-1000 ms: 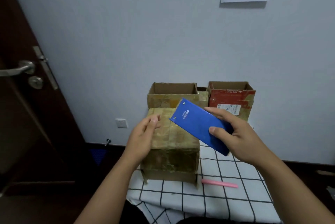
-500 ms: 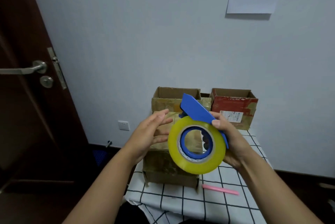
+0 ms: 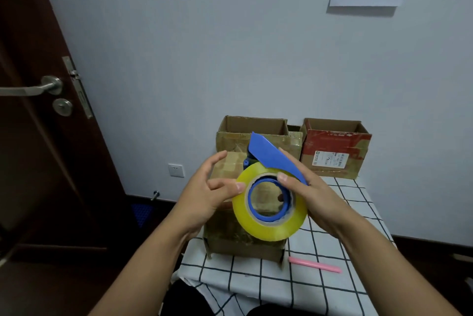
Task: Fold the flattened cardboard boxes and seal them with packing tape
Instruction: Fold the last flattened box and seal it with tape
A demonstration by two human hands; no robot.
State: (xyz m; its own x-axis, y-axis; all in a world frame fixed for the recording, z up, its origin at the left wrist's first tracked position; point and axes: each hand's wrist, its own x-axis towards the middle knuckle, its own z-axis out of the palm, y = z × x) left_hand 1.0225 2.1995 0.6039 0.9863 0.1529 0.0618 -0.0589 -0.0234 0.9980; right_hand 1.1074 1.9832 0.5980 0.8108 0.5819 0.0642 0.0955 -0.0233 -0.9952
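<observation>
Yellow tape roll (image 3: 268,209) is hanging above the closed box (image 3: 243,241), its blue dispenser (image 3: 273,159) gripped by the right hand (image 3: 311,191). Left hand (image 3: 208,194), fingers relaxed, is touching its rim. Light, slick film; likely best held by the stiff dispenser.

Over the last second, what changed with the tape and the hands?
The right hand turned the tape dispenser so its yellow roll faces the camera. The left hand left the closed box; its thumb now touches the roll. Boxes and pink cutter stayed.
</observation>
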